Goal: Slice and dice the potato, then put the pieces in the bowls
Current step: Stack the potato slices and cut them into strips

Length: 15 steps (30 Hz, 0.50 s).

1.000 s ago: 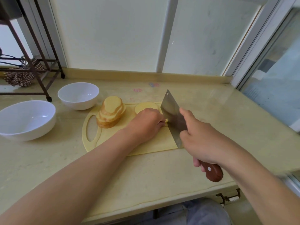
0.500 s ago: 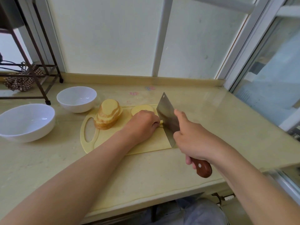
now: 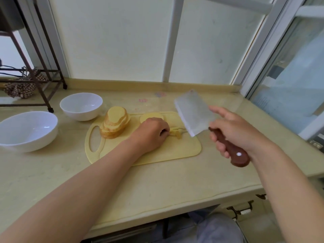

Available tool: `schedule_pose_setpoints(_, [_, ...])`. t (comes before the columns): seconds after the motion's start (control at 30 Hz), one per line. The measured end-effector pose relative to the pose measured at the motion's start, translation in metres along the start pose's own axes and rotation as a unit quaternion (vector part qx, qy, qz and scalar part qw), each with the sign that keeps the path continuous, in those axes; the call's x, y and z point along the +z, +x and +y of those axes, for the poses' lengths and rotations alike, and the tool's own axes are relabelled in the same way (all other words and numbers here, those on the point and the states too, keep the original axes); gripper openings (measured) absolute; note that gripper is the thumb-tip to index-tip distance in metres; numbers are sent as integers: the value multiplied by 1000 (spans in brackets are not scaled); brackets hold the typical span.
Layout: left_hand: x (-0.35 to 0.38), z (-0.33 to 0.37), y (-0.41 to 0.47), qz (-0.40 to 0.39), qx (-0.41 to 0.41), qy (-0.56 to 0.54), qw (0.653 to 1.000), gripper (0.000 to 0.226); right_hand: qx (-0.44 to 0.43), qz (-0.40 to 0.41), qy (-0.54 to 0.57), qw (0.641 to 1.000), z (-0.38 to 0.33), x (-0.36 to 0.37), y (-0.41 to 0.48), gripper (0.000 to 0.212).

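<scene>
On a yellow cutting board (image 3: 157, 155) a leaning stack of potato slices (image 3: 114, 122) sits near the handle hole, and a single round slice (image 3: 151, 116) lies behind my left hand. My left hand (image 3: 151, 133) rests knuckles-up on the board, fingers curled over potato strips (image 3: 176, 133) that poke out to its right. My right hand (image 3: 235, 132) grips the brown handle of a cleaver (image 3: 192, 114), its blade lifted and tilted above the board's right end. Two white bowls stand to the left: a small bowl (image 3: 81, 106) and a large bowl (image 3: 26, 129).
The beige counter (image 3: 157, 181) ends in a front edge close to me. A dark metal rack (image 3: 35, 81) with a patterned cloth stands at the back left. Window frames and a glass panel close off the back and right.
The cleaver has lifted off the board and swung right, baring its flat side and uncovering cut strips by my left fingers. My left hand has stayed on the board.
</scene>
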<state>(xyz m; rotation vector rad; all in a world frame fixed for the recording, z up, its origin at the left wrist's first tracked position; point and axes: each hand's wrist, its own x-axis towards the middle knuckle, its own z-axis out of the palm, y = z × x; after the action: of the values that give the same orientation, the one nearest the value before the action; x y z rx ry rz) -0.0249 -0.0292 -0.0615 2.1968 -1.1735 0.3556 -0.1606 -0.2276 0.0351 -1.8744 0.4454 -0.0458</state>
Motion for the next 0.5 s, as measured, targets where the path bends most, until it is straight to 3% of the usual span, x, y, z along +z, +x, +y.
schedule_pose_setpoints(0.17, [1, 0, 0, -1, -11, 4, 1000, 8, 23, -20, 163, 986, 19, -24, 4, 59])
schedule_pose_setpoints(0.4, [1, 0, -1, -2, -28, 10, 1000, 7, 11, 5, 42, 999, 36, -19, 4, 62])
schedule_pose_setpoints(0.5, [0, 2, 0, -13, -48, 15, 999, 20, 21, 11, 29, 999, 44, -22, 2, 61])
